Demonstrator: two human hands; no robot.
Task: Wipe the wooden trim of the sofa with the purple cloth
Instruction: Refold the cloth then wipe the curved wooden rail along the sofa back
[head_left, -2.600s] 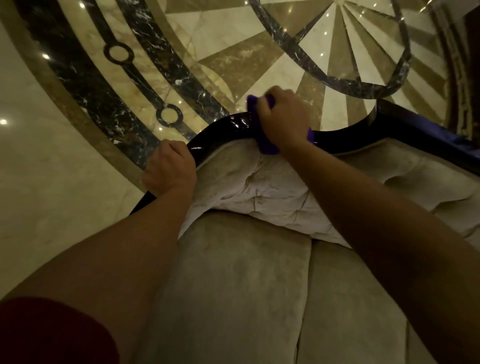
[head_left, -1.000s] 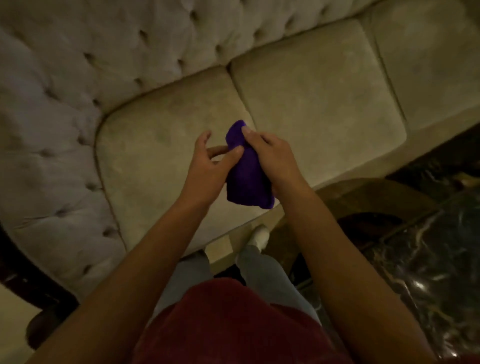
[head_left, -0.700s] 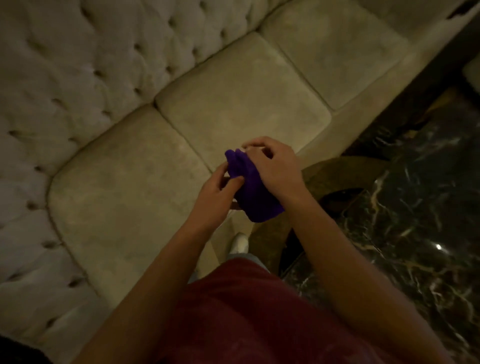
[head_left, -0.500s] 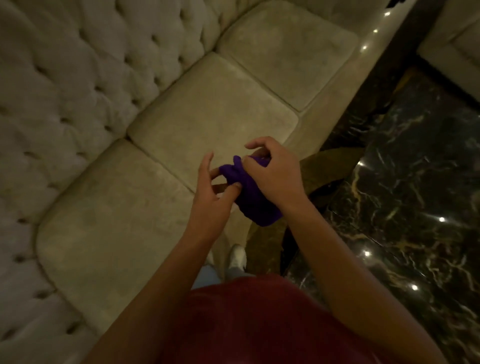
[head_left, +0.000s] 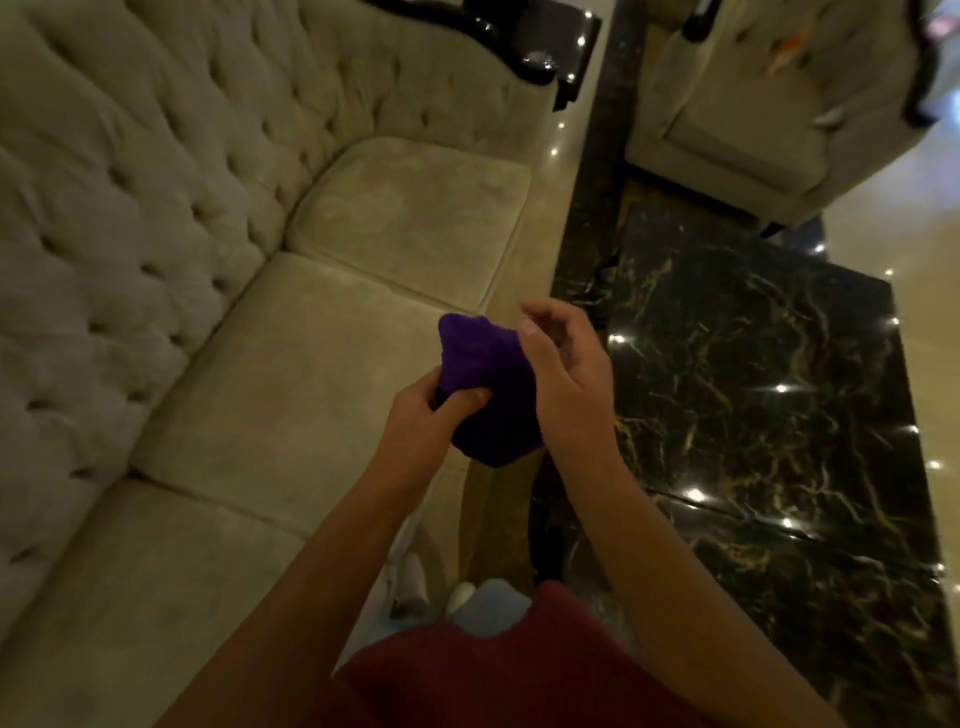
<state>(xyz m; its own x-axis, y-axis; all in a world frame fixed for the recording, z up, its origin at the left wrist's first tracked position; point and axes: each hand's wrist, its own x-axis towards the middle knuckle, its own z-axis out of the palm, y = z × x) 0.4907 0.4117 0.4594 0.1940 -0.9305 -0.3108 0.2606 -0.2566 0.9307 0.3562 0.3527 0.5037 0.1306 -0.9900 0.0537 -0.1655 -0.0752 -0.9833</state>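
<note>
I hold the purple cloth (head_left: 488, 384) bunched in mid-air above the front edge of the beige tufted sofa (head_left: 291, 364). My left hand (head_left: 431, 421) pinches the cloth's lower left part from below. My right hand (head_left: 563, 379) touches the cloth's right side, its fingers loosely curled and partly spread. The sofa's dark glossy wooden trim (head_left: 498, 39) shows only at the far arm, at the top of the view, well away from both hands.
A black marble coffee table (head_left: 769, 415) with gold veins stands to the right, close to the sofa front. A second beige armchair (head_left: 753, 104) sits at the top right. My legs and shoes (head_left: 457, 597) stand in the narrow gap between sofa and table.
I left the sofa's back trim and came round to its front. The view swung right along the seat cushions. Both hands keep reworking the cloth; my right fingers have loosened.
</note>
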